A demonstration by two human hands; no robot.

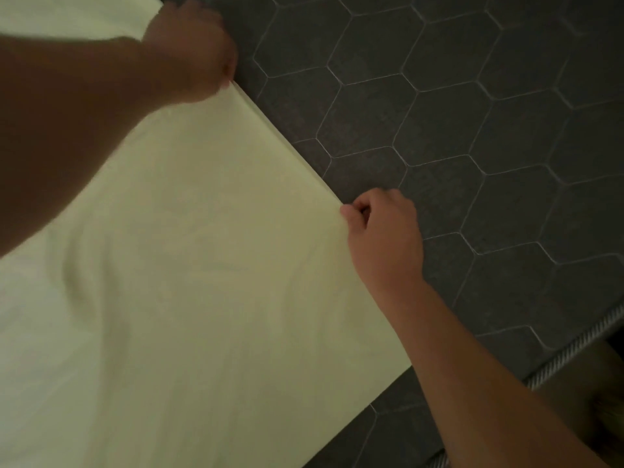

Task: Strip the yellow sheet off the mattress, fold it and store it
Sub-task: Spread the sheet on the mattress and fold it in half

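Observation:
The pale yellow sheet (209, 251) fills the left and middle of the head view, stretched flat with soft wrinkles at the left. Its doubled edge runs diagonally from upper left to lower right between my hands. My left hand (192, 52) grips that edge at the top, fingers curled over the cloth. My right hand (381, 238) pinches the lower end of the same edge between thumb and curled fingers. The mattress is not visible under the sheet.
Dark grey floor of hexagonal tiles (472, 130) covers the right and top. A silvery braided trim (574, 349) with a brown surface beside it sits at the lower right corner.

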